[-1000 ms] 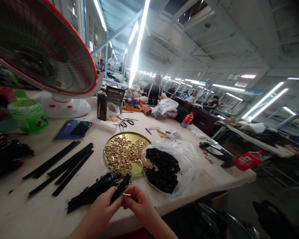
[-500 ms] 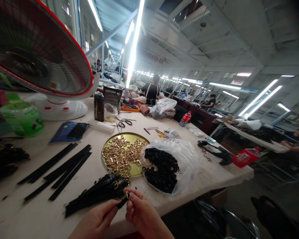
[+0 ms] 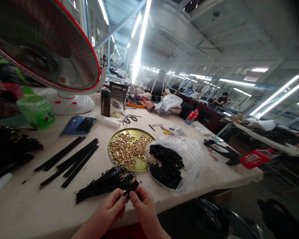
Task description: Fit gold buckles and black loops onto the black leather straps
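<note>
My left hand and my right hand meet at the table's near edge, both pinched on the end of a black strap with a small gold buckle at its tip. Just beyond my fingers lies a pile of black straps fitted with buckles. Behind that stands a round gold tray heaped with gold buckles. To its right an open clear plastic bag holds small black parts.
Several loose black strips lie at the left. A large red-rimmed fan, green jug, phone on a blue notebook, scissors and bottles stand further back. Other people work at distant tables. The table ends at the right.
My hands have drawn one strap end up off the pile and closed together on it; the camera view has shifted slightly right and down.
</note>
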The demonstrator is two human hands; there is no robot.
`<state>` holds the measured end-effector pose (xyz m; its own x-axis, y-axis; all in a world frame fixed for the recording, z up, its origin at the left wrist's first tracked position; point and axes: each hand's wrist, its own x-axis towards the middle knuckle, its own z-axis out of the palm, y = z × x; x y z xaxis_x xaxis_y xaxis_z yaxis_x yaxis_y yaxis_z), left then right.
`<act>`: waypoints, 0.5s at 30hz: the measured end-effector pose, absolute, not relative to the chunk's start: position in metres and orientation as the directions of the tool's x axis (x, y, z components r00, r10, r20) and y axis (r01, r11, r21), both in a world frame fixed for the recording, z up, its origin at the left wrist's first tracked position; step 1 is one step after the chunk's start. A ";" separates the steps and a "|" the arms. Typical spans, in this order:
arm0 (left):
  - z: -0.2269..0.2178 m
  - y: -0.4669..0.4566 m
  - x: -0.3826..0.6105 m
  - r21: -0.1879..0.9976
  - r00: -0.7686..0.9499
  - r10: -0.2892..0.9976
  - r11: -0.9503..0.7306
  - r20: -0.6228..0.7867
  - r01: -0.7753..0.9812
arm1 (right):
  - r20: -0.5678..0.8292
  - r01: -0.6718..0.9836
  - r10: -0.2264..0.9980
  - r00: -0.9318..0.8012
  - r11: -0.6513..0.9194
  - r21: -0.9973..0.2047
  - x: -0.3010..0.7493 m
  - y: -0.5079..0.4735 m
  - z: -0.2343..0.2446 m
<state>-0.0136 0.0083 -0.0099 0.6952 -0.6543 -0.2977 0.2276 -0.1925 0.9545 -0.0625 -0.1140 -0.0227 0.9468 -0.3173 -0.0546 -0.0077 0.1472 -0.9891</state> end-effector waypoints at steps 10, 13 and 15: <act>-0.019 0.004 -0.017 0.944 0.742 -0.586 -0.248 -0.326 0.218 | -0.087 -0.085 -0.317 0.945 0.021 -0.996 -0.064 -0.119 -0.026; -0.022 0.002 -0.021 0.960 0.816 -0.525 -0.253 -0.242 0.122 | 0.145 0.002 -0.367 0.919 -0.364 -0.932 -0.065 -0.120 -0.031; -0.023 0.001 -0.022 0.961 0.828 -0.512 -0.253 -0.228 0.109 | 0.175 0.017 -0.353 0.919 -0.408 -0.913 -0.065 -0.120 -0.031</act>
<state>-0.0223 0.0015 -0.0230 0.8284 -0.5115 -0.2281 0.1087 -0.2527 0.9614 -0.0651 -0.1203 -0.0312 0.9191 -0.3530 0.1748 0.0171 -0.4077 -0.9130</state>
